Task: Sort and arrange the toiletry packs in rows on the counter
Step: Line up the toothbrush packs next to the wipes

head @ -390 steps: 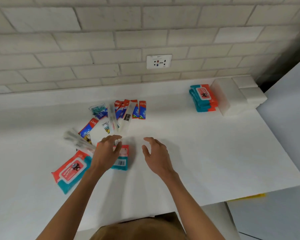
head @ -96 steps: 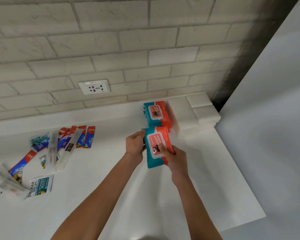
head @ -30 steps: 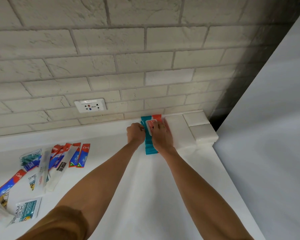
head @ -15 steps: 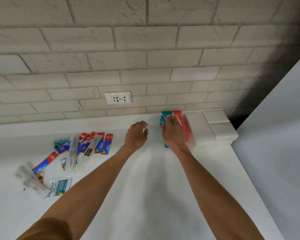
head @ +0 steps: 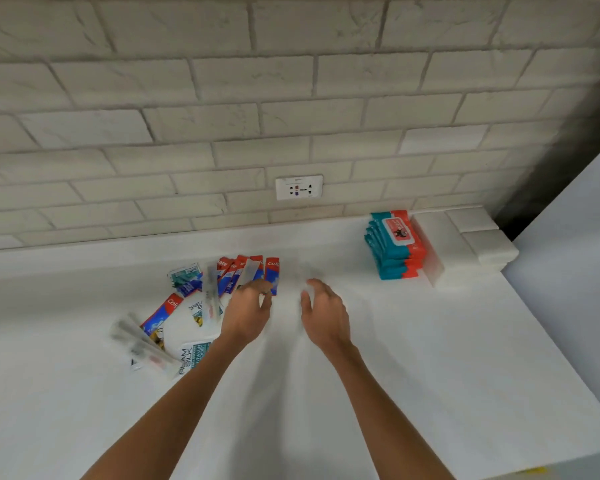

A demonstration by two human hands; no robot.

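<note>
A stack of teal-and-red wipe packs [head: 394, 244] stands at the back right of the white counter [head: 430, 358], against white packs [head: 440, 251]. A loose pile lies at the left: red-and-blue toothpaste sachets [head: 272, 271], clear toothbrush sleeves [head: 142, 344] and a white-and-teal sachet [head: 193, 355]. My left hand [head: 248, 311] hovers at the pile's right edge, fingers loosely curled, holding nothing. My right hand [head: 323, 315] hangs beside it over bare counter, fingers relaxed and empty.
A tiled brick wall with a white socket [head: 299, 187] runs along the back. A pale cabinet side [head: 575, 271] bounds the counter on the right. The counter's front edge runs across the lower right.
Both hands have left the wipe stack and moved left to the loose pile. The wipe pack held earlier now lies on top of the stack.
</note>
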